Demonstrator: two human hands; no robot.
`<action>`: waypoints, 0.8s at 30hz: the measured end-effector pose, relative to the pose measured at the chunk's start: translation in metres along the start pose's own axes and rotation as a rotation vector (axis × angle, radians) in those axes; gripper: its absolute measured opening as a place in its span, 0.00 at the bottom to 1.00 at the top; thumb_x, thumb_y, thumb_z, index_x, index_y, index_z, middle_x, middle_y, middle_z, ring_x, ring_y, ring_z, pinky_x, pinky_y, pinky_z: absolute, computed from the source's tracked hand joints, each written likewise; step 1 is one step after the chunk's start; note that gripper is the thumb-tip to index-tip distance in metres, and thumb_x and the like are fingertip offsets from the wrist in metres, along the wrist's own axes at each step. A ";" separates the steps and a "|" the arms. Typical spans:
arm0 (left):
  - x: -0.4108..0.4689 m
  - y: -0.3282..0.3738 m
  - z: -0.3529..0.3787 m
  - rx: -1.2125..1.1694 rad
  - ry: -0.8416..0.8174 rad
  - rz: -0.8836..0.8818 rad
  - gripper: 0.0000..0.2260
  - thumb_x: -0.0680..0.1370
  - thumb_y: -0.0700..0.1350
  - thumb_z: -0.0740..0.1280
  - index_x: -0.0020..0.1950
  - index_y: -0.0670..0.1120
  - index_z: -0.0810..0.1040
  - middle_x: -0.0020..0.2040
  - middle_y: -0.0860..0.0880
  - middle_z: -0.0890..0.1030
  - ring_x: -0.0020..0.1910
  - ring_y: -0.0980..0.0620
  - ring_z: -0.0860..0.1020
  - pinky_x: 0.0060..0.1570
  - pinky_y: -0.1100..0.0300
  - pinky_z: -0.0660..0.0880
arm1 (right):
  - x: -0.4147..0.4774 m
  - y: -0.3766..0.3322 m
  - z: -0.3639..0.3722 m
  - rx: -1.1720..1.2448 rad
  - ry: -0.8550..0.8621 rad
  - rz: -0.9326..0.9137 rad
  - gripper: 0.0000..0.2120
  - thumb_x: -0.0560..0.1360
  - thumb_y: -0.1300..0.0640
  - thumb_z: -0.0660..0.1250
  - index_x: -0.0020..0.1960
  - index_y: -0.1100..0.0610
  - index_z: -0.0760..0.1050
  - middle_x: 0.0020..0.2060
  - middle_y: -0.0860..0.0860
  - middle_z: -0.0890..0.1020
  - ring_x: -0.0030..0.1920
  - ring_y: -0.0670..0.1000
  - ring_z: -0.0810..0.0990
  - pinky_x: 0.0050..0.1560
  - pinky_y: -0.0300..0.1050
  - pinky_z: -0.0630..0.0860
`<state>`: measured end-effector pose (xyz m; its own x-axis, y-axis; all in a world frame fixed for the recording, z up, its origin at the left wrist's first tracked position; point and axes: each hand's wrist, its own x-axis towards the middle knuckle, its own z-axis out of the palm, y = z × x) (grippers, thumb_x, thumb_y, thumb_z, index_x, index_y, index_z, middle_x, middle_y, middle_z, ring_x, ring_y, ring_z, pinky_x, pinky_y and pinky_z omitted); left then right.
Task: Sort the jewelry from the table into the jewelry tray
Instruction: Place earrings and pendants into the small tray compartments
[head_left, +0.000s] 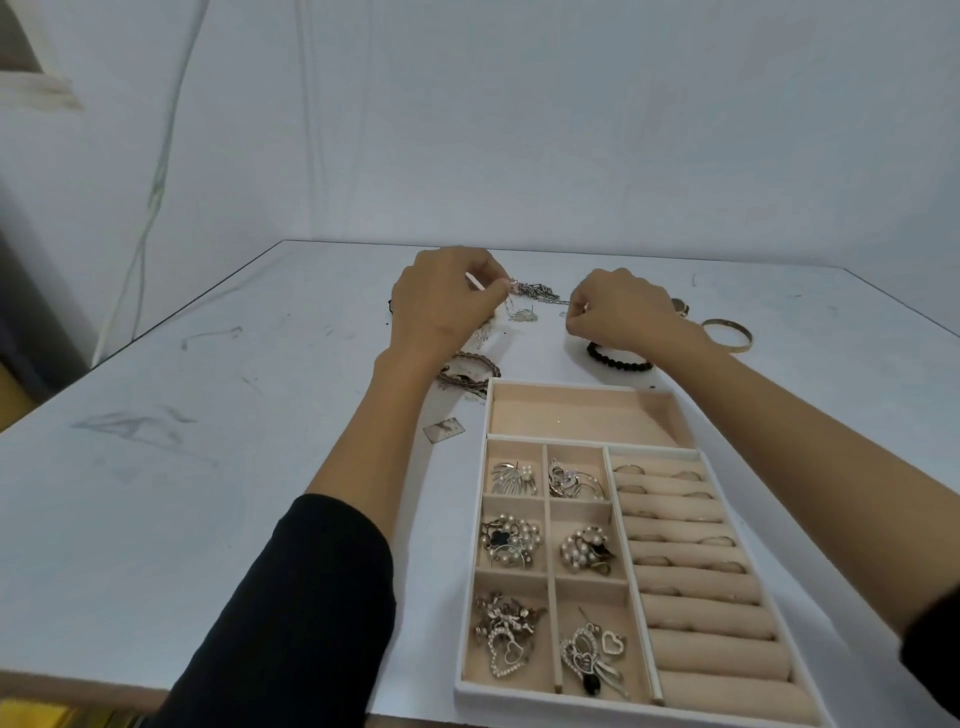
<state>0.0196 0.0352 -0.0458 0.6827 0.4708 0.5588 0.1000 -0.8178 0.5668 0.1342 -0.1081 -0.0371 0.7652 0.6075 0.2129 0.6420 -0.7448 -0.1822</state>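
A thin chain necklace (537, 292) stretches over the far middle of the white table (208, 415). My left hand (441, 301) pinches its left end and my right hand (618, 312) pinches its right end. The beige jewelry tray (582, 441) lies near me, right of centre. Its small compartments hold brooches and earrings, its ring rolls hold several rings, and its long top compartment is bare. Loose pieces lie near my hands: a leaf-shaped earring (522, 315), a braided bracelet (470, 370), a black bead bracelet (618, 358) and a gold bangle (727, 335).
A small flat square piece (443, 429) lies left of the tray's top corner. A ring or small round piece (680, 306) sits behind my right wrist. A pale wall rises just behind the table's far edge, with a cable (150, 208) hanging at the left.
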 end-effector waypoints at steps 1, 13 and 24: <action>0.000 0.000 -0.001 -0.007 0.014 -0.001 0.05 0.73 0.52 0.69 0.43 0.53 0.83 0.39 0.59 0.82 0.40 0.59 0.79 0.42 0.61 0.72 | 0.005 -0.002 0.003 0.000 0.007 -0.002 0.09 0.73 0.60 0.63 0.48 0.54 0.81 0.48 0.53 0.82 0.44 0.57 0.78 0.37 0.41 0.67; 0.001 0.001 -0.004 -0.001 0.056 0.015 0.06 0.73 0.52 0.68 0.43 0.53 0.82 0.38 0.59 0.82 0.41 0.60 0.79 0.42 0.60 0.74 | 0.049 -0.020 0.040 -0.082 0.094 -0.039 0.13 0.77 0.61 0.62 0.59 0.54 0.78 0.55 0.55 0.79 0.54 0.58 0.79 0.46 0.46 0.71; 0.003 0.002 -0.009 -0.019 0.063 0.007 0.05 0.73 0.52 0.67 0.43 0.53 0.81 0.38 0.59 0.81 0.40 0.59 0.79 0.39 0.63 0.70 | 0.038 -0.016 0.031 -0.058 0.144 -0.077 0.09 0.73 0.66 0.62 0.48 0.59 0.80 0.46 0.56 0.82 0.46 0.59 0.80 0.40 0.44 0.69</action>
<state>0.0152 0.0383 -0.0376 0.6360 0.4858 0.5995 0.0816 -0.8149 0.5738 0.1548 -0.0649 -0.0556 0.6964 0.6206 0.3604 0.6914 -0.7148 -0.1050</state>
